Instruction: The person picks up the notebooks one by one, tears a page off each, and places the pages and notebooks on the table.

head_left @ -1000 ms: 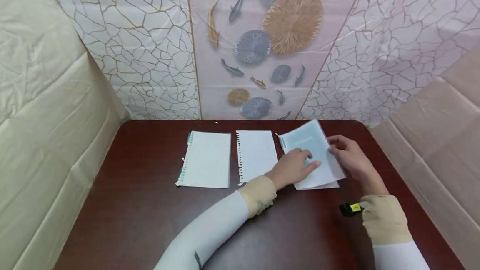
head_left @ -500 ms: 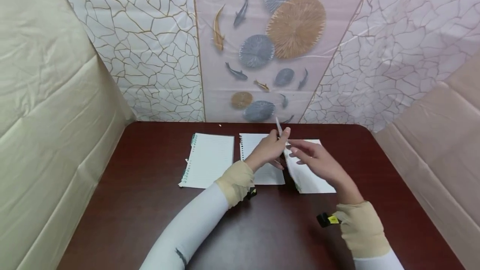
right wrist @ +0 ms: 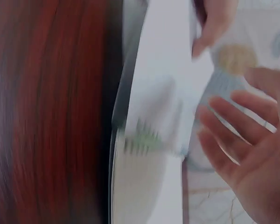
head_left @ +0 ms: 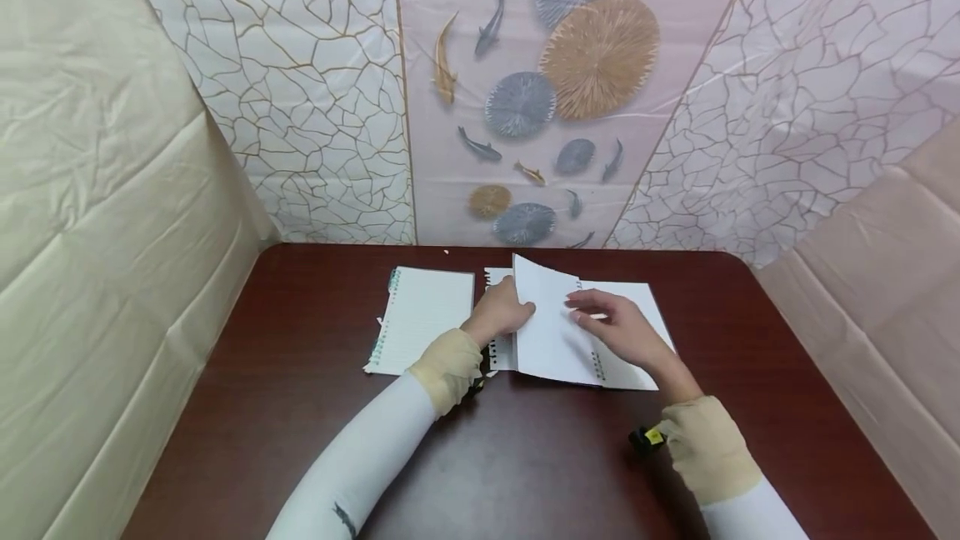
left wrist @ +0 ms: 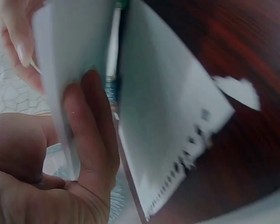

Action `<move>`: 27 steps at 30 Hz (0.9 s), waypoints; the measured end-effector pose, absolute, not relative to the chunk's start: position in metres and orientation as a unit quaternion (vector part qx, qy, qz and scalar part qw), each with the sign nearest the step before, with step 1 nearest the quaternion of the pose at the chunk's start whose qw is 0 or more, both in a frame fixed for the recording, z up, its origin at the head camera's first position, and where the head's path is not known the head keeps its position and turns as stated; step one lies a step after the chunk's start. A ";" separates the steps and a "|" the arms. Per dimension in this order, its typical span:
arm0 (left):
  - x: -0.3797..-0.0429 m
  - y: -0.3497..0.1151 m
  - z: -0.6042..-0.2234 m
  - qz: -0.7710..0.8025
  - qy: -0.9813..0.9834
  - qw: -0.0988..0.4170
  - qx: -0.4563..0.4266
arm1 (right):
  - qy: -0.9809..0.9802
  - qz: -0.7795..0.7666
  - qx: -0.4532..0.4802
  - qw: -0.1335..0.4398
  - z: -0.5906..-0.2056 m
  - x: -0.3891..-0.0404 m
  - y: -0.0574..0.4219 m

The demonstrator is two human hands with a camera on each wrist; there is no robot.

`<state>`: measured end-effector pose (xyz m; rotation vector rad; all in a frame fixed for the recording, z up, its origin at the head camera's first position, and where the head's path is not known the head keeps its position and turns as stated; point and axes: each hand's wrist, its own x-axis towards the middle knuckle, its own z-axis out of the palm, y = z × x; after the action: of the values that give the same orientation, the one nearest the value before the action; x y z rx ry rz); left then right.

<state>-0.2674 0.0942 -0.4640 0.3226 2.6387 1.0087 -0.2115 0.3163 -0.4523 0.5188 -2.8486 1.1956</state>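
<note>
Spiral notebook [head_left: 555, 336] lies spread right of the middle of the dark tabletop [head_left: 540, 465], one half tilted up to the left, the other low on the wood. Nearest along the reach is the right hand [head_left: 618, 327], its fingers slightly bent and spread, with no page between them; whether a fingertip brushes the paper I cannot tell. Just past it, the left hand [head_left: 501, 307] pinches the outer edge of the tilted half, thumb on the page, fingers laid along the other side.

Expect light handling: paper that bows easily, apparently backed by a stiffer dark cover (its edge shows in the right wrist view). The smooth leaves probably slide over one another, so a grip well in from the outer edge, taking cover and pages together, should serve best. The binding coil [head_left: 598, 365] calls for more care, since a sideways tug there might tear the holes.

Beyond the left hand, partly under the tilted half, lies a loose sheet [head_left: 502, 355] with a ragged punched edge; being so thin, it could drag or crease. Farther left sits a lined notepad [head_left: 431, 315], well apart, and behind everything hangs a patterned cloth [head_left: 450, 198].
</note>
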 end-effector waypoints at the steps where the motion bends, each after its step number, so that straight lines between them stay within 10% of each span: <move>1: -0.267 0.094 -0.466 0.341 0.922 0.148 0.109 | -0.919 0.365 0.149 0.020 -0.455 -0.216 0.322; 6: -0.265 0.095 -0.477 0.311 0.935 0.138 0.098 | -0.966 0.242 0.071 0.046 -0.472 -0.238 0.360; 19: -0.251 0.112 -0.478 -0.020 0.991 0.028 0.132 | -0.991 0.084 -0.012 -0.104 -0.492 -0.261 0.415; 27: -0.252 0.148 -0.482 0.040 0.952 0.006 0.304 | -0.994 0.074 -0.031 -0.073 -0.490 -0.253 0.407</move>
<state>-0.2521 0.1482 -0.4823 0.9531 2.9791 0.1266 -0.2526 0.4071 -0.4897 -0.1019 -3.2774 0.2426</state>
